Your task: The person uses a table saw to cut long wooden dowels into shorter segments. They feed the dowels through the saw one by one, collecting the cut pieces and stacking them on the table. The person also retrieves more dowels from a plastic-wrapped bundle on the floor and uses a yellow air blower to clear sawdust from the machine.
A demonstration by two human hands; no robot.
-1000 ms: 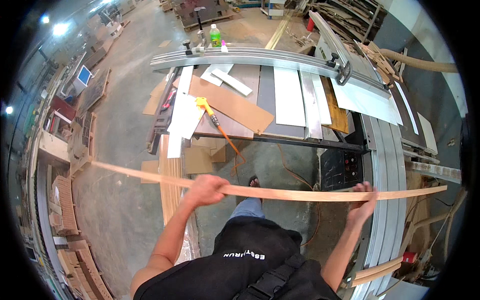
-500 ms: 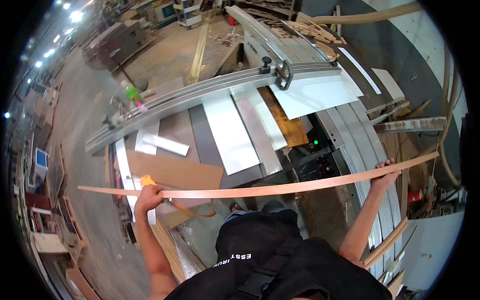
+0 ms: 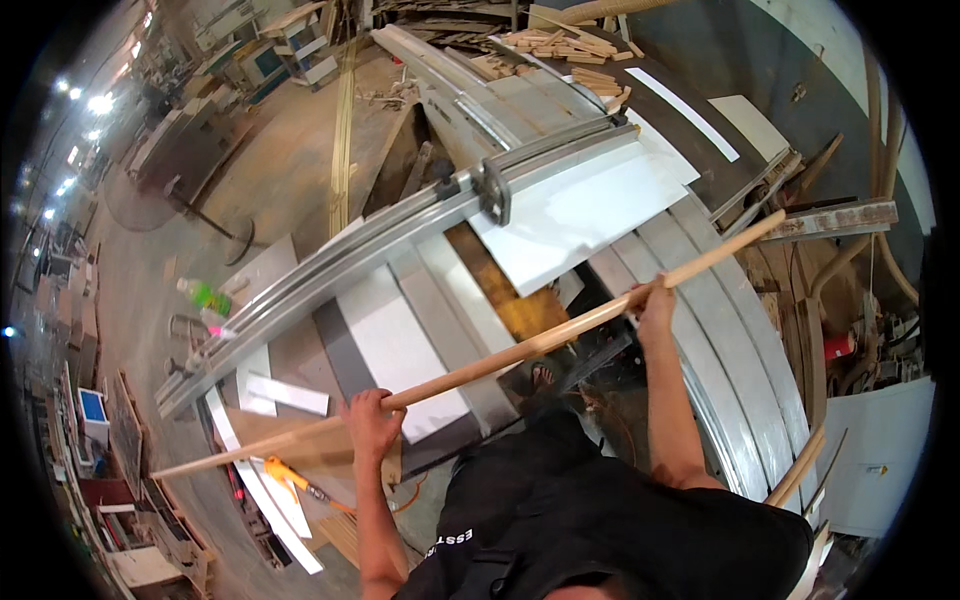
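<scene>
I hold a long thin wooden strip (image 3: 520,348) across my body with both hands. It runs from lower left to upper right, above a sliding table saw (image 3: 450,200). My left hand (image 3: 372,418) is closed around the strip about a third of the way along. My right hand (image 3: 656,298) grips it near the upper right end. White panels (image 3: 575,205) and a brown board (image 3: 505,290) lie on the saw table under the strip.
A long aluminium fence rail (image 3: 330,275) crosses the saw. Short wood offcuts (image 3: 560,50) are piled at the top. A green bottle (image 3: 205,295) stands at the left, an orange-handled tool (image 3: 285,475) lies below my left hand, and a red object (image 3: 838,346) sits at the right.
The view has swung round and the strip now slants upward to the right instead of lying nearly level. Both hands keep their hold on it.
</scene>
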